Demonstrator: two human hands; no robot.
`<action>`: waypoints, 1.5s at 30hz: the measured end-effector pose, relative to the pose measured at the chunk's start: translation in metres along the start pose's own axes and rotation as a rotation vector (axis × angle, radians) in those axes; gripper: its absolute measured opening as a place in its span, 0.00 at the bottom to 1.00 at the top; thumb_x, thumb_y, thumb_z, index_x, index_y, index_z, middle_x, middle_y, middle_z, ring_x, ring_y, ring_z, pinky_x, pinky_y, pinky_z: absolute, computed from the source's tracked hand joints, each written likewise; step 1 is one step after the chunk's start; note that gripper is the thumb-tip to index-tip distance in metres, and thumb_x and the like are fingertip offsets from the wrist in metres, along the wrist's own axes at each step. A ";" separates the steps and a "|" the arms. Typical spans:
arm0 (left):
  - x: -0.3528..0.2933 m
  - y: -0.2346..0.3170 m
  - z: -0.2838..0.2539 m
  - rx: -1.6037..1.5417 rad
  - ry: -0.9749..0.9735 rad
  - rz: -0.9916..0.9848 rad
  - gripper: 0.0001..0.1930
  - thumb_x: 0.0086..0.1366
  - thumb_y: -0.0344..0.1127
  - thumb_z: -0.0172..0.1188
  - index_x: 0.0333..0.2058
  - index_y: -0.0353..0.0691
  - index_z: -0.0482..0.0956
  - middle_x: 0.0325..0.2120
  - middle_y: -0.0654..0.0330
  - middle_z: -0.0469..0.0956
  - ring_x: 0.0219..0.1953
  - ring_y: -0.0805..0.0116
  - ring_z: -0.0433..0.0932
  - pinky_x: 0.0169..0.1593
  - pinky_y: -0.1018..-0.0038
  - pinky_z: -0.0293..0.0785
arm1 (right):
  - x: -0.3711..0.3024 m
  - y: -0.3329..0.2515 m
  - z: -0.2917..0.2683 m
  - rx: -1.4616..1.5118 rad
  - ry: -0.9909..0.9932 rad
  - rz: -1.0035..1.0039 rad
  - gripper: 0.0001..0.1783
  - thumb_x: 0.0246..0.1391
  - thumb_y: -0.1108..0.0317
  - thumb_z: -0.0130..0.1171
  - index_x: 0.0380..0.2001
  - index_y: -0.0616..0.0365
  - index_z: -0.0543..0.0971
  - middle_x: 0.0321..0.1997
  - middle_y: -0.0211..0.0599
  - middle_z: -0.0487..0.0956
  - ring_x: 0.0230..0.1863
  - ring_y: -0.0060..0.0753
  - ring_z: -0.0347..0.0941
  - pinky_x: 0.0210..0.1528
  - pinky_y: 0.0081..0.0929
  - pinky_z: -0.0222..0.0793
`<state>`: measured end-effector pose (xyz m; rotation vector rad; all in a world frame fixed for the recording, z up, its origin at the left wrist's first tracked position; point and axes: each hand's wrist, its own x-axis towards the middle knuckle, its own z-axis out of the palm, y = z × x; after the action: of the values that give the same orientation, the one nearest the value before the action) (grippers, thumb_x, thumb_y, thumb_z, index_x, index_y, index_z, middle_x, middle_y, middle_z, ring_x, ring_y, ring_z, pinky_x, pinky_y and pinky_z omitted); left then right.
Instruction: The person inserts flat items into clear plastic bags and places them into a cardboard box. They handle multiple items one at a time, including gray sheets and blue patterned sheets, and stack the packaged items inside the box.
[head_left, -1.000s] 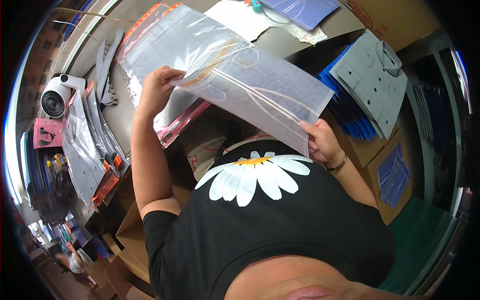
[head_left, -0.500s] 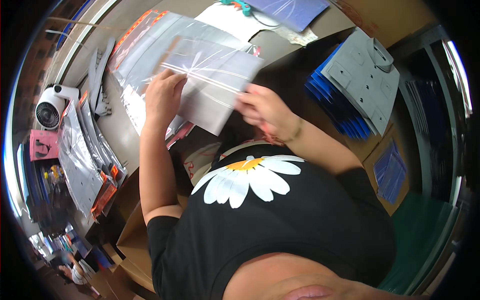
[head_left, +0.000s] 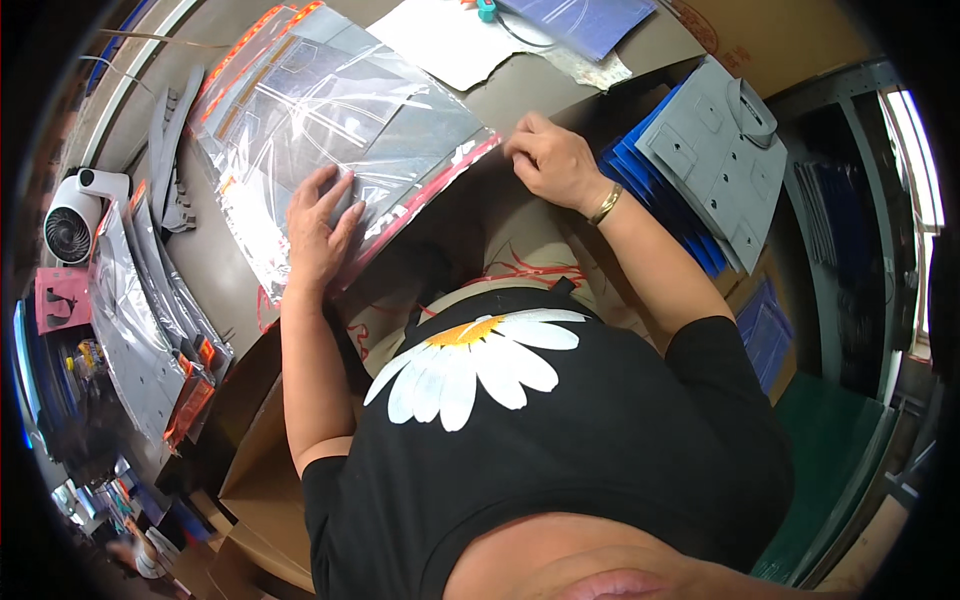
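Observation:
A clear plastic bag [head_left: 270, 215] with an orange strip along its far left edge and a pink-red near edge lies on the table. Beneath its glossy film shows a grey sheet [head_left: 400, 150] with white lines. My left hand [head_left: 318, 228] rests on the near side of the bag, fingers apart and holding nothing. At the bag's right corner, my right hand [head_left: 555, 165] is closed with its fingers curled; whether it pinches anything is hidden.
Grey bags with blue sides [head_left: 712, 160] stand stacked at right. At left are a white fan [head_left: 72, 225], a pink box [head_left: 62, 300] and plastic-wrapped grey pieces [head_left: 140, 320]. White paper [head_left: 440, 45] and a blue sheet [head_left: 590, 22] lie at the back.
The grey sheet, held up between both hands before, now lies flat under the clear film. My left hand has lowered onto the bag; my right hand has let go of the sheet and moved up and right.

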<state>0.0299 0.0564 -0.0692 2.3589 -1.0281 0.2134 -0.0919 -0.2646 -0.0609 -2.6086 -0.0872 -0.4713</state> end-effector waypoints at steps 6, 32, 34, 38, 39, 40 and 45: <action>0.001 0.007 -0.003 0.057 -0.032 -0.005 0.24 0.54 0.43 0.64 0.50 0.45 0.78 0.54 0.54 0.69 0.58 0.54 0.66 0.61 0.62 0.57 | 0.024 0.011 -0.004 0.047 0.092 -0.172 0.07 0.46 0.70 0.62 0.31 0.54 0.78 0.38 0.36 0.72 0.41 0.41 0.70 0.43 0.34 0.67; -0.012 -0.009 -0.035 -0.358 -0.002 -0.076 0.31 0.50 0.28 0.57 0.58 0.41 0.70 0.58 0.52 0.67 0.63 0.53 0.61 0.65 0.64 0.55 | -0.309 0.123 0.042 -0.382 -0.923 0.836 0.19 0.44 0.68 0.58 0.42 0.62 0.78 0.60 0.54 0.65 0.63 0.54 0.58 0.65 0.43 0.53; -0.031 0.003 -0.062 -0.139 -0.069 0.011 0.35 0.45 0.21 0.53 0.57 0.48 0.71 0.58 0.51 0.67 0.63 0.49 0.60 0.65 0.61 0.56 | -0.291 0.115 0.030 -0.339 -0.752 0.725 0.21 0.45 0.69 0.57 0.46 0.62 0.77 0.65 0.54 0.61 0.66 0.54 0.55 0.68 0.43 0.49; -0.081 0.019 -0.062 0.333 -0.219 -0.015 0.30 0.50 0.24 0.57 0.53 0.54 0.74 0.59 0.53 0.66 0.64 0.50 0.60 0.64 0.59 0.56 | -0.195 0.079 0.016 -0.096 -0.287 0.280 0.19 0.47 0.73 0.53 0.46 0.58 0.77 0.41 0.47 0.76 0.46 0.41 0.72 0.63 0.42 0.57; -0.091 0.020 -0.053 0.339 -0.161 0.005 0.27 0.51 0.25 0.59 0.52 0.55 0.75 0.59 0.54 0.65 0.64 0.52 0.60 0.64 0.59 0.57 | -0.172 0.075 0.020 0.098 -0.299 0.299 0.18 0.47 0.70 0.55 0.44 0.56 0.79 0.30 0.42 0.80 0.34 0.36 0.76 0.57 0.39 0.65; -0.098 0.016 -0.045 0.337 -0.067 0.032 0.21 0.54 0.31 0.62 0.49 0.54 0.78 0.57 0.56 0.68 0.61 0.55 0.64 0.61 0.60 0.60 | -0.147 0.051 0.026 0.353 -0.272 0.594 0.16 0.49 0.66 0.58 0.43 0.56 0.79 0.15 0.36 0.75 0.19 0.33 0.71 0.40 0.31 0.72; -0.084 0.025 -0.030 -0.281 0.294 -0.197 0.07 0.58 0.30 0.63 0.37 0.44 0.84 0.44 0.57 0.79 0.52 0.58 0.73 0.57 0.66 0.66 | -0.062 -0.015 0.028 0.284 -0.224 0.156 0.17 0.51 0.66 0.63 0.43 0.59 0.78 0.23 0.33 0.76 0.25 0.23 0.73 0.31 0.20 0.69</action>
<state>-0.0442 0.1119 -0.0636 2.0802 -0.6370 0.3085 -0.1431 -0.2366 -0.0984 -2.3553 -0.0224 -0.1014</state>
